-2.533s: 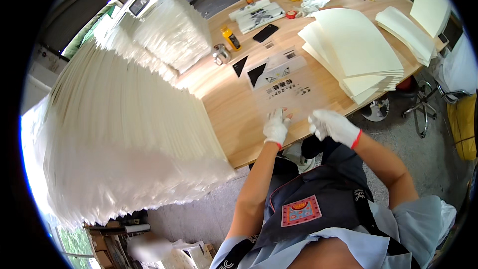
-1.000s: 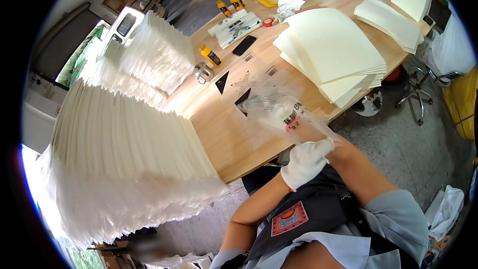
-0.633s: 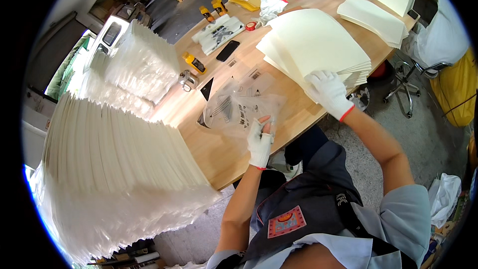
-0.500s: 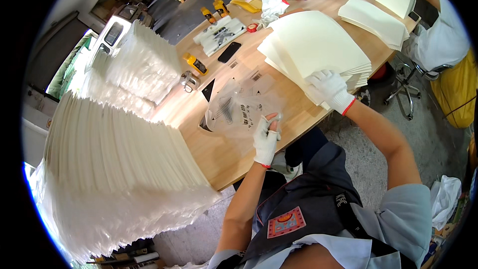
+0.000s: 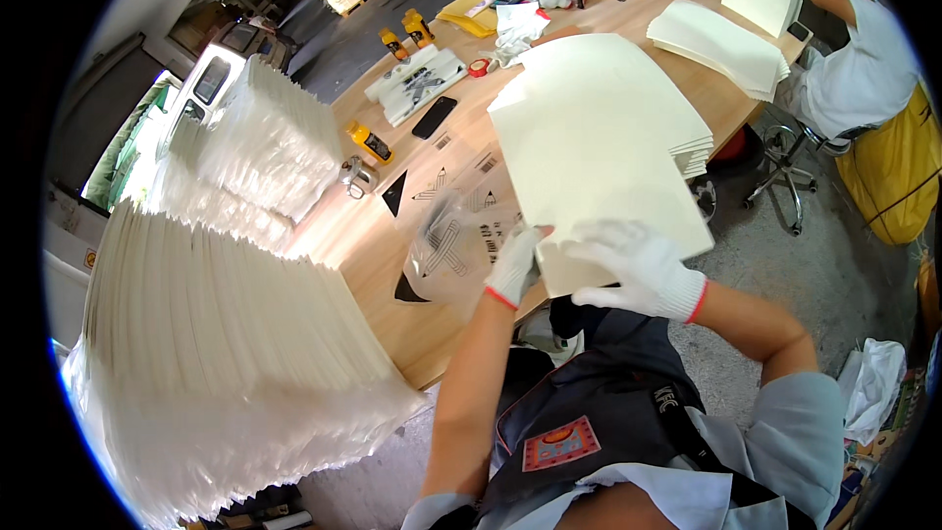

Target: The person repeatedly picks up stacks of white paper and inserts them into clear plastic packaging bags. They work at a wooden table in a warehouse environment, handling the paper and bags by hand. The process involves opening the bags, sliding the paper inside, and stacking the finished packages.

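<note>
Cream paper sheets (image 5: 608, 157) lie on the table, their near end jutting past its front edge toward me. My left hand (image 5: 515, 265), in a white glove with bare fingertips, pinches the left edge of these sheets. Slightly blurred, my gloved right hand (image 5: 643, 270) lies over the sheets' near end, fingers spread. Its thumb is near their front edge; what lies under the palm is hidden. Beside my left hand is a clear plastic bag (image 5: 442, 245) printed with black pencil shapes. The left hand covers part of its right side.
Tall stacks of white wrapped sheets (image 5: 235, 334) flank the table's left. Farther back are a phone (image 5: 435, 118), an orange bottle (image 5: 370, 142), a metal can (image 5: 358, 178) and red tape (image 5: 479, 68). Another person (image 5: 849, 69) sits at right, near a smaller sheet stack (image 5: 716, 44).
The upper sheets have slid toward me over the table edge. My right hand has come left and nearer; my left hand has gone from the bag to the sheets' edge.
</note>
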`<state>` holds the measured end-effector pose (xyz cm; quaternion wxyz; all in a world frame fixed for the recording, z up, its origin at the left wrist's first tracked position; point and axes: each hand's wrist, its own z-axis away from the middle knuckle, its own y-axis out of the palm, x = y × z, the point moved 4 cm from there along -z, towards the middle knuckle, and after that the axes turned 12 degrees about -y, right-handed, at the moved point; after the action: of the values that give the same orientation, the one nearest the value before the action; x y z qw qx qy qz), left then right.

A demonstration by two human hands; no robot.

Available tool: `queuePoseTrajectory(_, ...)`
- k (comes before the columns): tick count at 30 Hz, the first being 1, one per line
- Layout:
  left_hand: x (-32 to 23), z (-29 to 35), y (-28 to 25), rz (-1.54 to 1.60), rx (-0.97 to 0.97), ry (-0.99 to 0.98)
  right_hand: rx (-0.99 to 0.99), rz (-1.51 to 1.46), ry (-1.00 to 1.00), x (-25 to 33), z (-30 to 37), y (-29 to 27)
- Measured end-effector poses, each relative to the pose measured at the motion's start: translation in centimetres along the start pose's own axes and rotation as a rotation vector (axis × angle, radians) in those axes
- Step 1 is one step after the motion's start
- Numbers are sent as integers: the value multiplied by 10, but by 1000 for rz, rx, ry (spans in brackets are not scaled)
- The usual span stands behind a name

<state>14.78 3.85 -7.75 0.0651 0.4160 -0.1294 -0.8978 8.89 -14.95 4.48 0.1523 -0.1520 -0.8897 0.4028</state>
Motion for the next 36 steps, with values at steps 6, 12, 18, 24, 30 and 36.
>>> queuePoseTrajectory(6, -46, 76, -26, -515, -41, 3, -223, -1012, 862, -82, 96, 18)
queuePoseTrajectory(12, 12, 100, 64, -1494, -299, 391, -252, -815, 665, -33, 51, 76)
queuePoseTrajectory(18, 2, 109, 27, -644, 20, 318, -161, -507, 621, -43, 53, 50)
queuePoseTrajectory(24, -67, 165, -73, 436, 301, 530, 265, 6, -126, 2, -10, -7)
queuePoseTrajectory(30, -19, 191, -30, -649, -118, 539, 615, 15, -238, 17, -30, 45)
queuePoseTrajectory(36, 103, 176, -24, -747, -345, 1100, 486, -1240, 692, -20, -7, 100)
